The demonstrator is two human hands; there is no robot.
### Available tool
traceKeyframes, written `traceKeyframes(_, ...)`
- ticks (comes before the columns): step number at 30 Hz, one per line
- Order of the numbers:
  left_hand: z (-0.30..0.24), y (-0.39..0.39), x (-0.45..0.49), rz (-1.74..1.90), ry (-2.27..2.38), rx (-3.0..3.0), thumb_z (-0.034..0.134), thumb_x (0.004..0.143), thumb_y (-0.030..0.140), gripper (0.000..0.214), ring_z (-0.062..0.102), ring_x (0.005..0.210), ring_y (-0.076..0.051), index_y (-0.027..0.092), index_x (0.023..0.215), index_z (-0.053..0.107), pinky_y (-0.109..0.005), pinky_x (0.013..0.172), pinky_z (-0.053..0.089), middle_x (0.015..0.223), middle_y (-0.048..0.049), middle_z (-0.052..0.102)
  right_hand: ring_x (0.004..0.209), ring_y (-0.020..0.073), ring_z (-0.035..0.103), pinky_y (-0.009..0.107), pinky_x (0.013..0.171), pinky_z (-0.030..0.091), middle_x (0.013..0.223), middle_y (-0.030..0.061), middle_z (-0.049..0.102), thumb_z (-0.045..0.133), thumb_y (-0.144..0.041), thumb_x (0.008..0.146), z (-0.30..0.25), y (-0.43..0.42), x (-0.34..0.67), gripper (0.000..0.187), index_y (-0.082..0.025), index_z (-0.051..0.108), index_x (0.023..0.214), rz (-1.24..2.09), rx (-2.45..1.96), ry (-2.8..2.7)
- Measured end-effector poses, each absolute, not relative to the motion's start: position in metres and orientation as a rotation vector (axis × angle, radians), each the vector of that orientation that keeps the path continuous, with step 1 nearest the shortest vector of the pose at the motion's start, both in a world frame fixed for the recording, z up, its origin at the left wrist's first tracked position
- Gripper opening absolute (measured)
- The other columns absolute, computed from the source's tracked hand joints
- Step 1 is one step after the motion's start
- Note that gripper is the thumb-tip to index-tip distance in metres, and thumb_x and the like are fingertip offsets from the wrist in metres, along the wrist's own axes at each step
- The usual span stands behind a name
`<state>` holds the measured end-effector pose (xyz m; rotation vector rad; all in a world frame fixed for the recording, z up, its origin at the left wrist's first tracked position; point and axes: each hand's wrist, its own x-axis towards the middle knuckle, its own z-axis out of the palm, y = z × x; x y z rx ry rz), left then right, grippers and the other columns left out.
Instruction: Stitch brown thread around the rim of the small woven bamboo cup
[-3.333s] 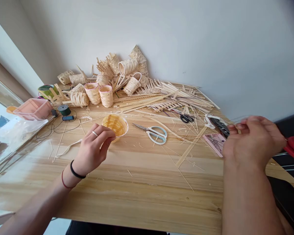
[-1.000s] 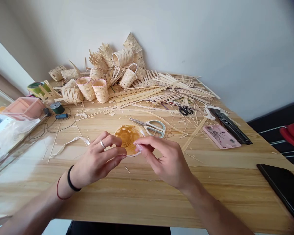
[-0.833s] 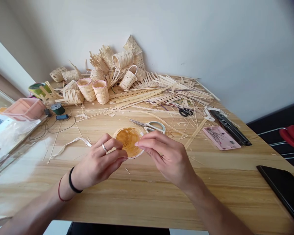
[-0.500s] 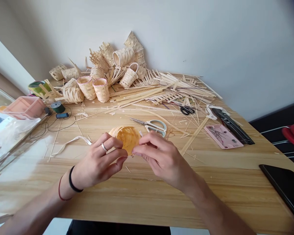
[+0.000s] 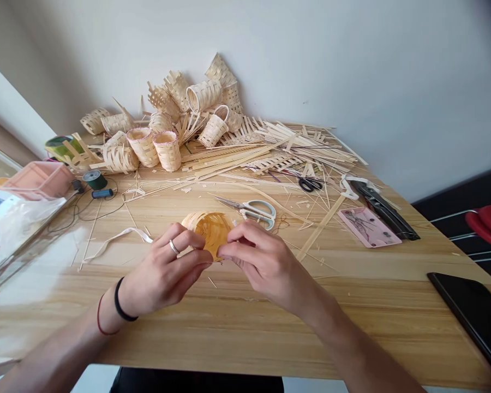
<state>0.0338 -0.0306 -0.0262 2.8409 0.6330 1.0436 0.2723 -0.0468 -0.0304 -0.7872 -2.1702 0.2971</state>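
Between my two hands, a small woven bamboo basket (image 5: pixel 210 229) is held tilted over the wooden table (image 5: pixel 245 322). Its amber-coloured inside faces me, and its pale woven side shows at the upper left. My left hand (image 5: pixel 163 265) grips it from the left, with a ring on one finger. My right hand (image 5: pixel 265 262) pinches its right rim between fingers and thumb. The lower part of the basket is hidden by my fingers. A thin white strip (image 5: pixel 120 236) lies on the table to the left of my left hand.
White-handled scissors (image 5: pixel 251 210) lie just beyond the basket. Behind them are a heap of woven baskets (image 5: pixel 167 117) and bamboo strips (image 5: pixel 298 150). Black scissors (image 5: pixel 310 184), black pliers (image 5: pixel 382 210), a pink card (image 5: pixel 368 227), a phone (image 5: pixel 470 311) and a pink tray (image 5: pixel 36 180) surround them.
The basket has tilted, turning its woven side up at the left instead of facing me rim-on. My hands now close in on it from both sides, and the right hand has shifted slightly lower.
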Motion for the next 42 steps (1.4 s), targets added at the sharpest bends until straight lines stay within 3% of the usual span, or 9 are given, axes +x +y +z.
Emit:
traceKeyframes(7, -0.028, -0.029, 0.033, 1.051, 0.628, 2.831, 0.062, 0.093, -0.002, 0.024, 0.052, 0.091, -0.017, 0.015, 0.109, 0.065, -0.031, 0.082, 0.049, 0.103, -0.0071, 0.060, 0.087, 0.0176, 0.059, 0.032, 0.079, 0.052, 0.092, 0.0076, 0.063, 0.054, 0.003, 0.098, -0.026, -0.049, 0.272, 0.025, -0.012, 0.075, 0.096, 0.339, -0.778, -2.123)
traceKeyframes(13, -0.027, -0.031, 0.033, 1.212, 0.848, 2.776, 0.068, 0.094, 0.006, 0.018, 0.054, 0.085, -0.014, 0.017, 0.108, 0.066, -0.028, 0.075, 0.049, 0.099, -0.0040, 0.059, 0.081, 0.0147, 0.061, 0.028, 0.074, 0.052, 0.087, 0.0064, 0.064, 0.061, -0.004, 0.099, -0.023, -0.055, 0.267, 0.013, -0.010, 0.073, 0.099, 0.239, -0.792, -1.994)
traceKeyframes(21, -0.026, -0.032, 0.035, 1.272, 0.946, 2.761, 0.069, 0.096, 0.011, 0.014, 0.060, 0.083, -0.012, 0.018, 0.107, 0.066, -0.024, 0.073, 0.051, 0.096, -0.0009, 0.060, 0.064, 0.0105, 0.053, 0.025, 0.063, 0.046, 0.074, 0.0000, 0.062, 0.061, -0.001, 0.097, -0.028, -0.058, 0.260, 0.016, -0.011, 0.073, 0.100, 0.186, -0.792, -1.958)
traceKeyframes(33, -0.025, -0.033, 0.036, 1.254, 0.958, 2.786, 0.067, 0.098, 0.013, 0.011, 0.061, 0.084, -0.012, 0.018, 0.108, 0.066, -0.024, 0.073, 0.052, 0.096, -0.0014, 0.061, 0.059, 0.0094, 0.049, 0.024, 0.058, 0.042, 0.067, -0.0028, 0.058, 0.061, 0.002, 0.093, -0.032, -0.059, 0.254, 0.018, -0.013, 0.069, 0.090, 0.116, -0.822, -1.927)
traceKeyframes(38, -0.025, -0.034, 0.035, 1.210, 0.923, 2.726, 0.068, 0.098, 0.023, 0.014, 0.061, 0.087, -0.014, 0.019, 0.112, 0.066, -0.027, 0.075, 0.054, 0.100, -0.0036, 0.061, 0.058, 0.0098, 0.050, 0.024, 0.057, 0.042, 0.066, -0.0034, 0.057, 0.060, 0.001, 0.094, -0.032, -0.058, 0.254, 0.018, -0.016, 0.067, 0.090, 0.102, -0.836, -1.932)
traceKeyframes(42, -0.025, -0.033, 0.035, 1.243, 0.912, 2.696, 0.065, 0.098, 0.015, 0.009, 0.060, 0.085, -0.013, 0.019, 0.107, 0.066, -0.027, 0.076, 0.053, 0.097, -0.0029, 0.061, 0.058, 0.0105, 0.052, 0.024, 0.056, 0.044, 0.067, -0.0034, 0.059, 0.059, -0.001, 0.095, -0.030, -0.060, 0.254, 0.020, -0.019, 0.066, 0.092, 0.119, -0.839, -1.937)
